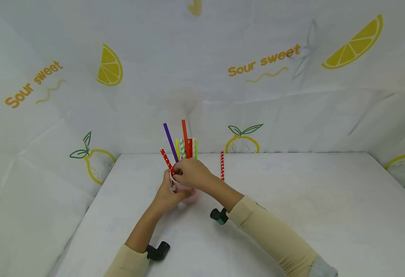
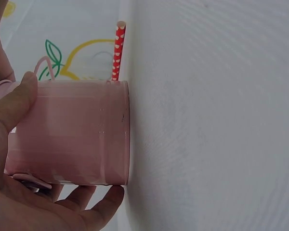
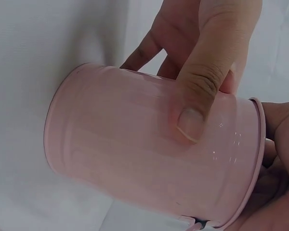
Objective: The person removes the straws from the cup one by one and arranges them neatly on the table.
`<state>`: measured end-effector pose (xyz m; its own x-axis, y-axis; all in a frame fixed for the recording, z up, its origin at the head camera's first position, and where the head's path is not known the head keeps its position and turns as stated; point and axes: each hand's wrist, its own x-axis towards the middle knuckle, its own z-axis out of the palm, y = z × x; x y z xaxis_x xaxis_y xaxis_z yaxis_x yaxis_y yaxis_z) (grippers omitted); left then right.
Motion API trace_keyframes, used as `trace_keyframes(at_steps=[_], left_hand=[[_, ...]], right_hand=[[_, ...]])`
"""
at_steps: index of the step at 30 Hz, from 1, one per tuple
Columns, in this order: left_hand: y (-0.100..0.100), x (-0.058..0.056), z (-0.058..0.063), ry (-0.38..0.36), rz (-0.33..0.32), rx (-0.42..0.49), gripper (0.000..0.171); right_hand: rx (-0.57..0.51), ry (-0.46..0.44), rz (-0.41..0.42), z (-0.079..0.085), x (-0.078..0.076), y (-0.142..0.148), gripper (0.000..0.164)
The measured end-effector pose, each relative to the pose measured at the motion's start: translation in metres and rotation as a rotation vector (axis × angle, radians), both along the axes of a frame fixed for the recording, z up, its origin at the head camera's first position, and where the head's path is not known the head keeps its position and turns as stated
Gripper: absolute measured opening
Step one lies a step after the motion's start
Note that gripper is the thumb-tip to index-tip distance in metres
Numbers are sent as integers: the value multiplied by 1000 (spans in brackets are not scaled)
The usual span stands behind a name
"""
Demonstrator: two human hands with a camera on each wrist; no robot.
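A pink metal bucket (image 1: 191,198) stands upright on the white table, its small wire handle (image 2: 44,62) showing in the left wrist view. My left hand (image 1: 168,196) grips its side, thumb (image 3: 195,108) across the near wall and fingers behind. Several drinking straws rise out of its mouth, among them a purple straw (image 1: 169,139) and an orange straw (image 1: 185,134). My right hand (image 1: 192,172) is at the rim with curled fingers, pinching a red dotted straw (image 1: 166,158) that leans left; its fingertips are partly hidden by the rim in the right wrist view.
Another red dotted straw (image 1: 222,165) lies on the table (image 1: 310,207) to the right of the bucket. A white backdrop (image 1: 174,50) with printed lemons hangs behind the table. A black wrist camera (image 1: 158,251) is strapped to the left wrist, another black camera (image 1: 219,216) to the right.
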<state>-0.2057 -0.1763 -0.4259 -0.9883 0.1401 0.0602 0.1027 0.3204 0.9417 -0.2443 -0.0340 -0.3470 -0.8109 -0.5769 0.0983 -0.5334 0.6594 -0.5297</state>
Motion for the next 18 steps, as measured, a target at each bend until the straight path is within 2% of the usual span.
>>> trace_keyframes(at_steps=[7, 18], left_hand=[[0, 2, 2, -11, 11, -5, 94], [0, 1, 0, 7, -4, -18, 98]], right_hand=[[31, 14, 28, 0, -2, -1, 10], [-20, -90, 123, 3, -5, 9, 6]])
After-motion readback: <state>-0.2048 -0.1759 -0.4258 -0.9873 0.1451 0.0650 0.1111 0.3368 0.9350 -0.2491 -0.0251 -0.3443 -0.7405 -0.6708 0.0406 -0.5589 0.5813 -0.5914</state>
